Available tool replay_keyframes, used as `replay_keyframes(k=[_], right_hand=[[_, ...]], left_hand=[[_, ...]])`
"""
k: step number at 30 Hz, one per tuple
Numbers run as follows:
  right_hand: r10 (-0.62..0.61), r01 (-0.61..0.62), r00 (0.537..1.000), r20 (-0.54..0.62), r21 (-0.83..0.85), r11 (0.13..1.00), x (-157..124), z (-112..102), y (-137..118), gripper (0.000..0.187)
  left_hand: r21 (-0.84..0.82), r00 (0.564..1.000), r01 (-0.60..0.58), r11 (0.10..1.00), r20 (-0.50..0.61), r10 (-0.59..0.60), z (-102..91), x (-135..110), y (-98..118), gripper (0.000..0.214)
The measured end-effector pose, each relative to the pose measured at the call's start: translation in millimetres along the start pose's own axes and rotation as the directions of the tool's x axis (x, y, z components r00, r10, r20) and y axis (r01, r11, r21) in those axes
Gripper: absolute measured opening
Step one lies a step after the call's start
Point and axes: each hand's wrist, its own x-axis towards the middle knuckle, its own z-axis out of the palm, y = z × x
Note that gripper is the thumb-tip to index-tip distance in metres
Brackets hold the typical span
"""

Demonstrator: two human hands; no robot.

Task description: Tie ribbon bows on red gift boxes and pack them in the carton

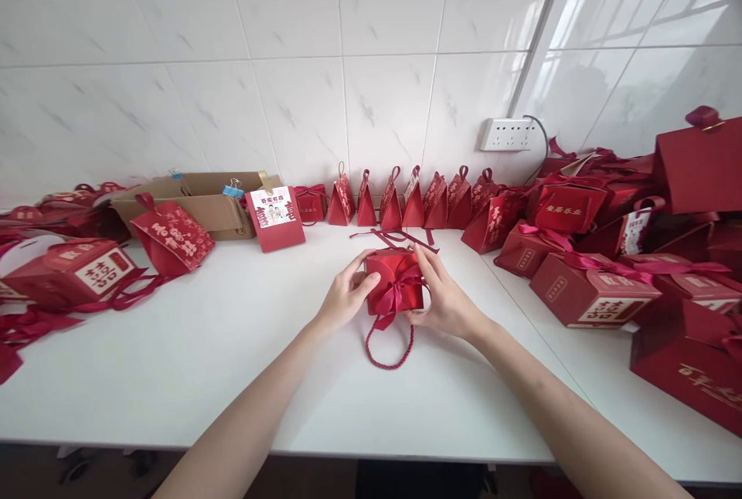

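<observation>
A small red gift box (379,300) sits between my two hands near the middle of the white table (220,368). Tied across its front is a dark pink ribbon bow (396,290), and a twisted rope handle (389,366) loops from it toward me. My left hand (348,294) grips the box's left side, thumb on the front face. Around the right side closes my right hand (444,294), its fingertips at the top edge and the thumb low by the side. Thin loose ribbons (399,236) lie on the table just behind the box.
Small triangular red boxes (391,201) stand in a row along the tiled wall. Red boxes pile up at the right (597,290) and left (75,271). A cardboard box (214,213) with blue clips is at back left. A power strip (508,134) hangs on the wall.
</observation>
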Motion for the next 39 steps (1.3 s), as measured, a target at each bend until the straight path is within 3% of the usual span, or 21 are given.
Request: replay_keyframes(k=[7,10,13,15,17,19,21,24,26,27,29,31,33,36,39], right_hand=[[0.081,-0.080,0.997,-0.013,0.078,0.994,1,3,1,0.105],[0.103,-0.101,0.994,-0.021,0.105,0.989,1,4,3,0.104],[0.125,-0.122,0.992,-0.027,0.111,0.986,0,5,4,0.104],[0.131,-0.126,0.991,-0.040,0.102,0.987,1,5,4,0.104],[0.140,-0.135,0.989,-0.042,0.101,0.986,1,5,4,0.104],[0.155,-0.151,0.987,-0.032,0.114,0.982,2,5,4,0.104],[0.161,-0.156,0.987,-0.027,0.130,0.979,2,5,3,0.103],[0.154,-0.148,0.987,-0.037,0.133,0.980,3,5,2,0.103],[0.153,-0.147,0.987,-0.038,0.130,0.981,4,5,2,0.102],[0.156,-0.149,0.987,-0.038,0.132,0.980,4,6,2,0.102],[0.163,-0.157,0.986,-0.037,0.137,0.978,3,6,2,0.101],[0.169,-0.163,0.985,-0.037,0.140,0.977,3,6,2,0.101],[0.175,-0.168,0.984,-0.036,0.141,0.976,3,6,2,0.101],[0.174,-0.167,0.984,-0.033,0.154,0.974,3,5,2,0.102],[0.171,-0.165,0.985,-0.022,0.165,0.972,3,5,2,0.102]], left_hand=[[-0.026,0.994,0.025,0.999,-0.103,-0.027,1.7,-1,-1,0.057],[0.152,0.990,0.017,0.988,-0.142,0.005,1.4,-5,0,0.030],[0.343,0.989,0.044,0.938,-0.148,0.008,1.1,-9,3,0.037],[0.383,0.986,0.052,0.922,-0.166,0.013,1.7,-10,5,0.037],[0.383,0.981,0.013,0.923,-0.184,0.062,3.4,-11,7,0.030],[0.394,0.960,-0.092,0.915,-0.208,0.186,5.9,-11,7,0.020],[0.448,0.900,-0.273,0.851,-0.194,0.390,8.4,-12,6,0.011],[0.574,0.726,-0.561,0.596,-0.004,0.687,10.9,-12,3,0.005],[0.626,0.606,-0.666,0.405,0.138,0.783,11.6,-13,0,0.006],[0.642,0.566,-0.687,0.341,0.178,0.805,11.8,-13,-1,0.008],[0.658,0.532,-0.694,0.291,0.197,0.824,11.9,-13,-2,0.009],[0.652,0.543,-0.691,0.313,0.181,0.820,11.9,-13,-2,0.010],[0.626,0.590,-0.672,0.395,0.131,0.797,11.7,-13,-2,0.009],[0.558,0.720,-0.540,0.630,-0.080,0.689,10.5,-10,-2,0.004],[0.399,0.838,-0.279,0.873,-0.342,0.425,8.7,-4,-3,0.010]])
